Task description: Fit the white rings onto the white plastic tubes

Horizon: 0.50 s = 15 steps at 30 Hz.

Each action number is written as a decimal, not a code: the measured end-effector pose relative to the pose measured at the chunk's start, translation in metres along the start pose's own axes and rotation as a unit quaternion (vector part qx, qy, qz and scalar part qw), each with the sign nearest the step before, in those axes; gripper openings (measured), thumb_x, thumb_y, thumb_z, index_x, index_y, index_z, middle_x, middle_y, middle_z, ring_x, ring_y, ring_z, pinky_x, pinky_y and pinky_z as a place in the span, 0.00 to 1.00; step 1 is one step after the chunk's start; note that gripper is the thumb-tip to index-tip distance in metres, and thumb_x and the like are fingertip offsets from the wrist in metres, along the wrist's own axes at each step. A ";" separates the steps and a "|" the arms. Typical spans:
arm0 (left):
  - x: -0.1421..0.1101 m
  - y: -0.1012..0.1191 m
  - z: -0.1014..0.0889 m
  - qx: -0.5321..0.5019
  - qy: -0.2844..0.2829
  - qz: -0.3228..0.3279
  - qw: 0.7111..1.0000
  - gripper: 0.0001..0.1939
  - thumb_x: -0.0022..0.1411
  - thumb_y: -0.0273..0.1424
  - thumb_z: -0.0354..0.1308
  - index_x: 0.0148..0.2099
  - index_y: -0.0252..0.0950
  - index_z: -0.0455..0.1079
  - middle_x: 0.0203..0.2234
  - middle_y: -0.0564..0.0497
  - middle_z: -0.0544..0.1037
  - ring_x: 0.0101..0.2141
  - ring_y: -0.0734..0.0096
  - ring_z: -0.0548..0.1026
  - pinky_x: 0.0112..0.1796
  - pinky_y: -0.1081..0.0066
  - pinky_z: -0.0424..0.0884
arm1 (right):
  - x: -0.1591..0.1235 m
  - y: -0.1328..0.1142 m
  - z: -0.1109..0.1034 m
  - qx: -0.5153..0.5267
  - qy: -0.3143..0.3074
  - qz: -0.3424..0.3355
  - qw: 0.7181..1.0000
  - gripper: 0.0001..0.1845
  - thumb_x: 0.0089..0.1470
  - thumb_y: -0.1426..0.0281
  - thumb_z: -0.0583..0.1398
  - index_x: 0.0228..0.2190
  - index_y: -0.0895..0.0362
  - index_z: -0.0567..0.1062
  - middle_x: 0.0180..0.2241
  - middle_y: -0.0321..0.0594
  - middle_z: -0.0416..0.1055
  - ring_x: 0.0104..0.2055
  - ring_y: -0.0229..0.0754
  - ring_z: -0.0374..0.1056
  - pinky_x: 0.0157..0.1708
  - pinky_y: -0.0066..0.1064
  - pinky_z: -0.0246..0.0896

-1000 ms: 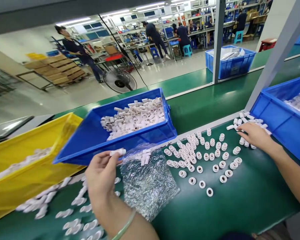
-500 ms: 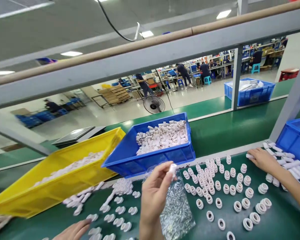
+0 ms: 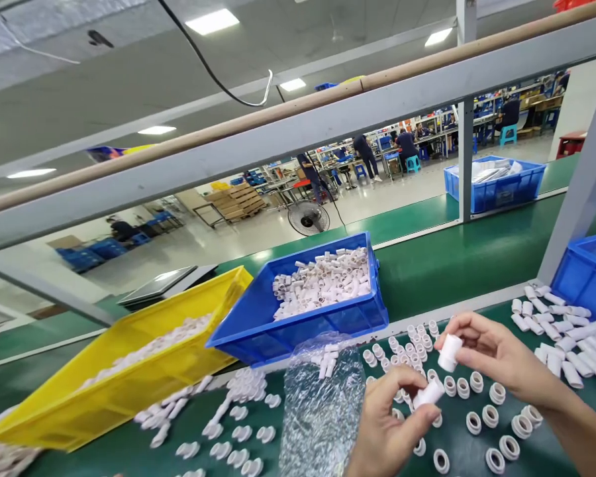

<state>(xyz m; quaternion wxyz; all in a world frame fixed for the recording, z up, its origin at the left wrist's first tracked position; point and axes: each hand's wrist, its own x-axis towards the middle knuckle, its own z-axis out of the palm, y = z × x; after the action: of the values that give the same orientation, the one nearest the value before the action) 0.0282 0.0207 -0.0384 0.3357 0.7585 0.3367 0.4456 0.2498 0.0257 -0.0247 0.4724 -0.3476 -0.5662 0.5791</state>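
Note:
My left hand (image 3: 385,424) pinches a small white plastic tube (image 3: 428,393) between thumb and fingers. My right hand (image 3: 496,358) grips a second white tube (image 3: 449,352) just above and to the right of it. The two tubes are close together but apart. Both hands hover over several white ring-shaped caps (image 3: 477,414) standing on the green bench (image 3: 531,464). A crinkled clear plastic bag (image 3: 320,411) with a few white pieces lies just left of my left hand.
A blue bin (image 3: 298,324) of white tubes and a yellow bin (image 3: 129,391) sit tilted behind the bag. White elbow pieces (image 3: 233,424) lie at the left, loose tubes (image 3: 561,331) at the right beside another blue bin (image 3: 583,278). A grey frame bar (image 3: 278,142) crosses overhead. People work far behind.
My right hand has left the tube pile at the right with one tube and come to the middle. My left hand moved right and down toward it with its tube.

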 end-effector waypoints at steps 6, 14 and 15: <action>0.001 -0.002 0.009 -0.011 0.018 -0.022 1.000 0.13 0.60 0.41 0.62 0.37 0.35 0.73 0.27 0.49 0.77 0.29 0.69 0.73 0.33 0.72 0.68 | -0.004 0.003 0.003 0.069 -0.021 0.030 0.997 0.14 0.57 0.62 0.63 0.41 0.54 0.68 0.42 0.42 0.75 0.40 0.39 0.71 0.36 0.29 0.65; 0.005 -0.004 0.016 -0.057 0.038 -0.036 0.997 0.16 0.58 0.44 0.64 0.36 0.35 0.73 0.26 0.50 0.76 0.27 0.71 0.71 0.30 0.72 0.67 | -0.006 0.001 0.000 0.010 0.007 0.043 0.999 0.14 0.56 0.62 0.65 0.42 0.53 0.74 0.43 0.42 0.74 0.46 0.42 0.71 0.46 0.33 0.69; 0.005 -0.005 0.017 -0.063 0.042 -0.035 0.997 0.17 0.57 0.46 0.64 0.36 0.35 0.73 0.26 0.49 0.77 0.26 0.71 0.72 0.30 0.72 0.67 | -0.006 0.001 0.000 0.006 0.013 0.044 0.999 0.14 0.55 0.62 0.65 0.42 0.53 0.74 0.43 0.42 0.74 0.47 0.42 0.70 0.46 0.32 0.69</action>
<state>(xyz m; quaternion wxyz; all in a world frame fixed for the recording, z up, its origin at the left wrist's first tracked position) 0.0441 0.0238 -0.0462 0.3838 0.7043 0.3480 0.4853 0.2518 0.0201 -0.0266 0.4560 -0.3772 -0.5409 0.5977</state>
